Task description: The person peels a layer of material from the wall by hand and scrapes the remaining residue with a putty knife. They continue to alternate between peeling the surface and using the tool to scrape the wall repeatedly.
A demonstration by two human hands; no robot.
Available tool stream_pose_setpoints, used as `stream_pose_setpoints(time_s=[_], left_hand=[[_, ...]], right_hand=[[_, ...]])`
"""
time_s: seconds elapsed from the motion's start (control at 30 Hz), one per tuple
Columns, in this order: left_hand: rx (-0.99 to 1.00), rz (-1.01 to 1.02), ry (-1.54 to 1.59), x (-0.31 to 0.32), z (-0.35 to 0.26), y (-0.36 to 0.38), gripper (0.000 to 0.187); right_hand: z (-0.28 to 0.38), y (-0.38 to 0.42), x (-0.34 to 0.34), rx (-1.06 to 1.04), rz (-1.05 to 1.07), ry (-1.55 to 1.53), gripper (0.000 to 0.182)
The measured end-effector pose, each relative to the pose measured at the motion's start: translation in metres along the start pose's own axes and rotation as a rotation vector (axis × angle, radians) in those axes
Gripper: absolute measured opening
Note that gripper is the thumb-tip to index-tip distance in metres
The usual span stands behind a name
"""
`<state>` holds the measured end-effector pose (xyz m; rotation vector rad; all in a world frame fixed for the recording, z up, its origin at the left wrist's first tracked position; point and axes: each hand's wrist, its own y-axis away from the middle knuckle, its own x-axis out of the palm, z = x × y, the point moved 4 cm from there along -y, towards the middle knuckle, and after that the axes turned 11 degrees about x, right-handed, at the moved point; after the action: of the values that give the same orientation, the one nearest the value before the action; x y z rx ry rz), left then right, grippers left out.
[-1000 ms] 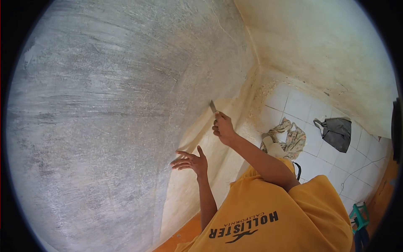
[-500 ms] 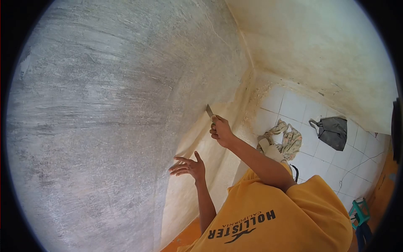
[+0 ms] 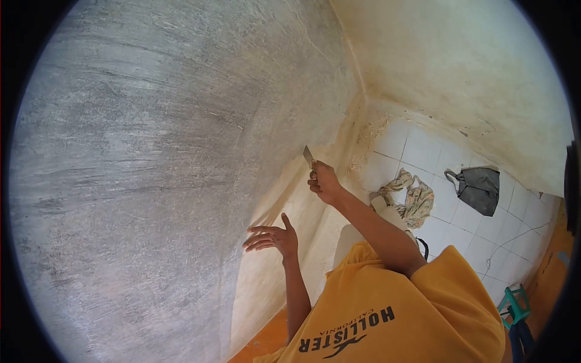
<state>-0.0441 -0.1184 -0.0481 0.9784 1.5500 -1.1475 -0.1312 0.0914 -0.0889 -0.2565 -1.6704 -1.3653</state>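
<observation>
My right hand (image 3: 325,183) is closed round the handle of a putty knife (image 3: 308,156). Its narrow metal blade points up toward the grey, rough-surfaced wall (image 3: 157,151), close to where the grey coat meets the cream lower part (image 3: 272,272). Whether the blade touches the wall is hard to tell. Lower and to the left, my left hand (image 3: 273,240) holds nothing. Its fingers are spread, with the fingertips at or very near the edge of the grey area.
A second, cream wall (image 3: 448,66) meets the grey one at a corner. On the white tiled floor (image 3: 451,209) lie a crumpled patterned cloth (image 3: 419,202) and a dark grey bag (image 3: 479,190). A green stool (image 3: 514,305) stands at the lower right, near a thin cable (image 3: 502,248).
My right hand has shifted slightly right and up with the putty knife. The left hand stays nearly in place, still spread by the wall.
</observation>
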Motion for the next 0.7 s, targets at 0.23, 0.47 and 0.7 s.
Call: stream_pose_setpoints(time_s=[0.23,0.47,0.7], left_hand=[[-0.029,0.002,-0.036,0.014,0.007,0.001,0.128],[0.031,-0.040,-0.087,0.012,0.007,-0.001,0.127],[0.117,-0.023,0.059,0.012,0.023,0.012,0.118]], right_hand=[[0.006,-0.021,-0.009,-0.042,-0.026,-0.009,0.015],[-0.005,0.007,0.011,-0.046,-0.060,0.043,0.011],[0.034,0.026,-0.002,-0.234,-0.169,0.690,0.045]])
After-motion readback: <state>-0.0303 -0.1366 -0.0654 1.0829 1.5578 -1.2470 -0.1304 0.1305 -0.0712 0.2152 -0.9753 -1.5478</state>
